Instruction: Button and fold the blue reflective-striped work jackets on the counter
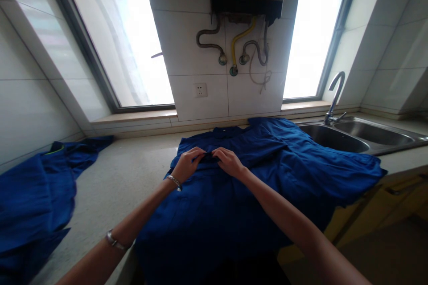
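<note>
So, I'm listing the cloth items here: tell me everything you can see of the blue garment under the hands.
The blue garment is plain deep blue and looks like woven cloth. It lies spread and wrinkled on the counter, its lower part hanging over the front edge. A collar-like edge lies toward the wall; a wide, sleeve-like part reaches right, in front of the sink. The left hand and right hand pinch a small bit below the collar.

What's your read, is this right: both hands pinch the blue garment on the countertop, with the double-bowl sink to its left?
Not quite: the double-bowl sink is to the right, as the head view shows. The left hand and right hand do pinch the blue garment on the countertop.
</note>
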A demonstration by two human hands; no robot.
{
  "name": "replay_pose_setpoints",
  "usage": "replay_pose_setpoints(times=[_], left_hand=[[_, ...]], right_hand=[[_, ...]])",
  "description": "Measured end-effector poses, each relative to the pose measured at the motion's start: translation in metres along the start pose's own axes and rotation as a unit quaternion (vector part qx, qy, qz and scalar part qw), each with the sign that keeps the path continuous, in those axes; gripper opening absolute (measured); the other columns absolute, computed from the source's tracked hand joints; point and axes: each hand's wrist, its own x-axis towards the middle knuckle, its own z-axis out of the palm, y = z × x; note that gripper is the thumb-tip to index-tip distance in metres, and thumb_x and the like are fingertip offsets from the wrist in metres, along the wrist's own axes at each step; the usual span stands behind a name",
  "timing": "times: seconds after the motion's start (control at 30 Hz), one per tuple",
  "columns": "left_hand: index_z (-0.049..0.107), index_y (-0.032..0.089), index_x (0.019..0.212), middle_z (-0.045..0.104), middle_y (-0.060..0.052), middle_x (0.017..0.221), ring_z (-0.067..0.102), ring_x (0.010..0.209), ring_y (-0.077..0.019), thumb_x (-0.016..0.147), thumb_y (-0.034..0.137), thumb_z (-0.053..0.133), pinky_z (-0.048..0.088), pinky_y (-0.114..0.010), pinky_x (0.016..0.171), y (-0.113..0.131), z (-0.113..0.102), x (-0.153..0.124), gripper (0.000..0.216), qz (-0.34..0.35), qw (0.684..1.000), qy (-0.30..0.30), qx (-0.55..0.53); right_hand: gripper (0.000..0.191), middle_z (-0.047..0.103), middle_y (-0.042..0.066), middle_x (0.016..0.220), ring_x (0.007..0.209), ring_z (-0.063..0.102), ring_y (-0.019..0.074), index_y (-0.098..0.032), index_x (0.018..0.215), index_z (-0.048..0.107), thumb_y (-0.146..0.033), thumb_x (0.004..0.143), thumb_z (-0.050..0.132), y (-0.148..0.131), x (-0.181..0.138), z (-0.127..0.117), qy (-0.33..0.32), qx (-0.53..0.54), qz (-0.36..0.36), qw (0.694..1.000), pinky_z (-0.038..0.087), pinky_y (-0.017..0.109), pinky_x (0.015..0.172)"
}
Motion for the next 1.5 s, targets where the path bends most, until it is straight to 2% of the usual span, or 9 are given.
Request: replay_pose_setpoints(times=[0.13,0.33,0.5,0.7,1.03,1.17,1.3,1.4,1.5], left_hand=[[0.066,0.017,0.089,0.066,-0.006,0.092,0.061,0.086,-0.0161,0.090,0.027,0.045,0.048,-0.027,0.080,0.000,-0.002,0.001,0.023,0.018,1.000,-0.020,-0.001],[0.064,0.017,0.093,0.064,-0.006,0.096,0.060,0.088,-0.0159,0.091,0.024,0.041,0.047,-0.028,0.082,0.000,-0.009,0.000,0.024,0.046,0.997,-0.062,0.026],[0.055,0.016,0.111,0.059,-0.007,0.105,0.057,0.097,-0.0197,0.081,0.019,0.054,0.046,-0.033,0.089,0.000,-0.007,-0.003,0.030,0.073,0.986,-0.122,0.084],[0.053,0.014,0.097,0.057,-0.008,0.095,0.054,0.094,-0.0217,0.080,0.006,0.047,0.047,-0.037,0.086,-0.006,0.003,-0.005,0.019,0.090,0.977,-0.118,0.154],[0.052,0.016,0.090,0.059,-0.008,0.091,0.056,0.091,-0.0225,0.080,0.010,0.051,0.048,-0.035,0.082,-0.002,0.005,-0.008,0.012,0.065,0.974,-0.127,0.173],[0.052,0.018,0.094,0.059,-0.007,0.095,0.057,0.092,-0.0215,0.079,0.012,0.050,0.048,-0.034,0.080,-0.011,0.007,-0.008,0.016,0.032,0.977,-0.111,0.178],[0.053,0.020,0.096,0.058,-0.006,0.099,0.057,0.095,-0.0221,0.073,0.010,0.048,0.048,-0.035,0.083,-0.026,-0.006,-0.006,0.026,0.036,0.971,-0.110,0.208],[0.053,0.020,0.095,0.059,-0.008,0.107,0.056,0.101,-0.0220,0.064,0.004,0.044,0.046,-0.037,0.092,-0.045,-0.019,-0.006,0.036,0.041,0.977,-0.093,0.190],[0.056,0.020,0.093,0.058,-0.008,0.118,0.055,0.109,-0.0223,0.062,0.005,0.044,0.044,-0.038,0.097,-0.067,-0.025,-0.010,0.036,0.020,0.983,-0.106,0.148]], right_hand=[[0.034,0.061,0.009,0.103,0.100,0.057,0.0192,-0.018,0.102,0.054,-0.001,0.074,0.042,-0.007,0.002,-0.004,-0.012,0.007,0.015,1.000,0.049,0.033,0.090],[0.062,0.052,0.009,0.124,0.115,0.051,0.0177,-0.018,0.126,0.049,0.003,0.070,0.037,-0.015,0.006,-0.006,-0.040,0.009,0.053,0.998,0.045,0.032,0.097],[0.058,0.059,0.007,0.108,0.106,0.055,0.0186,-0.019,0.117,0.055,0.003,0.066,0.038,-0.012,0.005,-0.002,-0.057,0.018,0.077,0.995,0.046,0.032,0.094],[0.050,0.058,0.008,0.102,0.100,0.055,0.0193,-0.017,0.110,0.057,0.002,0.066,0.041,-0.015,0.005,-0.001,-0.064,0.020,0.085,0.994,0.046,0.031,0.088],[0.043,0.059,0.006,0.098,0.096,0.057,0.0189,-0.018,0.106,0.058,0.000,0.069,0.046,-0.015,0.003,0.004,-0.095,-0.003,0.096,0.991,0.045,0.030,0.087],[0.044,0.061,0.006,0.105,0.103,0.057,0.0182,-0.019,0.114,0.057,-0.001,0.075,0.046,-0.018,0.005,0.005,-0.095,-0.002,0.122,0.988,0.045,0.029,0.090],[0.059,0.051,0.010,0.133,0.118,0.051,0.0210,-0.020,0.137,0.041,-0.014,0.080,0.058,-0.019,0.007,0.001,-0.142,-0.013,0.091,0.986,0.041,0.035,0.098],[0.071,0.039,0.012,0.145,0.126,0.044,0.0240,-0.021,0.143,0.035,-0.019,0.078,0.064,-0.014,0.006,-0.014,-0.185,-0.051,0.073,0.979,0.038,0.040,0.102],[0.072,0.039,0.010,0.146,0.128,0.042,0.0239,-0.023,0.142,0.038,-0.016,0.076,0.064,-0.001,-0.003,-0.042,-0.203,-0.092,0.083,0.971,0.037,0.042,0.103]])
